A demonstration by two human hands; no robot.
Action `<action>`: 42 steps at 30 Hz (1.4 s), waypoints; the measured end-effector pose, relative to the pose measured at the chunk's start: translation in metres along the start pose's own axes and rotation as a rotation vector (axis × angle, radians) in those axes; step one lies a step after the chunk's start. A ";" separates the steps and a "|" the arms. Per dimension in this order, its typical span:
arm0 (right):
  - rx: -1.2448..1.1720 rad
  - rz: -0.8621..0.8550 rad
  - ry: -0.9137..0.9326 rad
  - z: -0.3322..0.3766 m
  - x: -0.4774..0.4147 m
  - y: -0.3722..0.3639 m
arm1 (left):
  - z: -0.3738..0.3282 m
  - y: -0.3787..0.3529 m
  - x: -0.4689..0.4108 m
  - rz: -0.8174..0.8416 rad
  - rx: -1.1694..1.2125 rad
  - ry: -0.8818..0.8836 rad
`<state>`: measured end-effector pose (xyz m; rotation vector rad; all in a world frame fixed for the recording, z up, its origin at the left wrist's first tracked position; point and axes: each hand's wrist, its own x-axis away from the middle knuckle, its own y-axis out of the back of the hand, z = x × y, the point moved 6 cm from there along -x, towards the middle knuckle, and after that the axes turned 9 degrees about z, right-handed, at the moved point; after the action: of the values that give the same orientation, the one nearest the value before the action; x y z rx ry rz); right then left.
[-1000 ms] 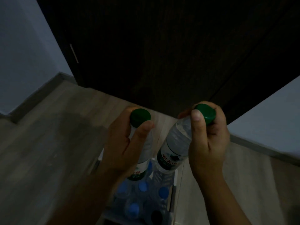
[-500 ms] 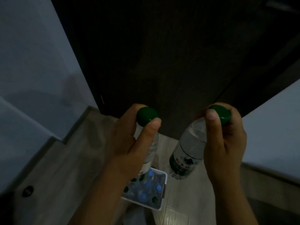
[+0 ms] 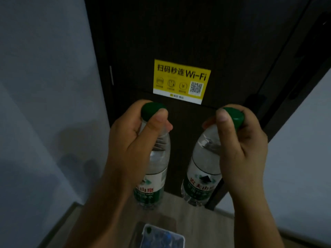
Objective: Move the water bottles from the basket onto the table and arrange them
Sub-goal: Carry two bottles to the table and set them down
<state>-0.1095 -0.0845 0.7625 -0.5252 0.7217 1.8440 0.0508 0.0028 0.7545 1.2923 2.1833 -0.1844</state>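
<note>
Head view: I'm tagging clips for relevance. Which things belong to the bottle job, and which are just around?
Job: left hand gripping left bottle; right hand gripping right bottle; basket below.
Around: yellow Wi-Fi sticker, dark door, floor.

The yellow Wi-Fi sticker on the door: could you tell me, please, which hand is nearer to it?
Left. The left hand is just below the sticker, under its lower left corner; the right hand is below and farther off to its right.
</note>
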 end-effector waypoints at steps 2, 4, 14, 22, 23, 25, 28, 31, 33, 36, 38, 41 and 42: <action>-0.029 -0.010 0.018 0.024 -0.004 0.001 | -0.025 0.009 -0.001 -0.002 -0.010 -0.038; -0.059 -0.005 0.025 0.041 -0.007 0.001 | -0.042 0.018 0.001 -0.016 -0.015 -0.053; -0.199 0.173 0.063 0.063 -0.033 -0.015 | -0.075 0.038 0.015 -0.198 -0.159 -0.021; -0.471 0.445 0.113 0.049 -0.046 -0.059 | -0.084 0.047 0.050 -0.534 -0.338 0.032; -0.514 0.481 0.104 0.049 -0.044 -0.067 | -0.088 0.049 0.058 -0.579 -0.366 0.044; -0.585 0.559 0.082 0.051 -0.036 -0.085 | -0.097 0.054 0.076 -0.657 -0.446 0.078; -0.702 0.685 0.090 0.068 -0.021 -0.110 | -0.115 0.062 0.106 -0.760 -0.603 0.135; -0.751 0.757 0.136 0.092 -0.002 -0.128 | -0.138 0.070 0.139 -0.877 -0.699 0.171; -0.781 0.824 0.159 0.113 0.016 -0.138 | -0.156 0.072 0.161 -0.934 -0.777 0.195; -0.898 0.908 0.236 0.150 0.043 -0.144 | -0.186 0.075 0.198 -1.037 -0.896 0.237; -0.958 0.966 0.280 0.181 0.067 -0.149 | -0.212 0.074 0.230 -1.125 -0.953 0.244; -1.032 1.017 0.343 0.218 0.099 -0.147 | -0.244 0.070 0.268 -1.213 -0.995 0.243; -1.064 1.050 0.355 0.234 0.114 -0.145 | -0.258 0.067 0.286 -1.247 -1.025 0.248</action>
<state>-0.0210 0.1934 0.8237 -1.3471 0.1179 3.1552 -0.1017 0.3564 0.8194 -0.6682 2.3857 0.5791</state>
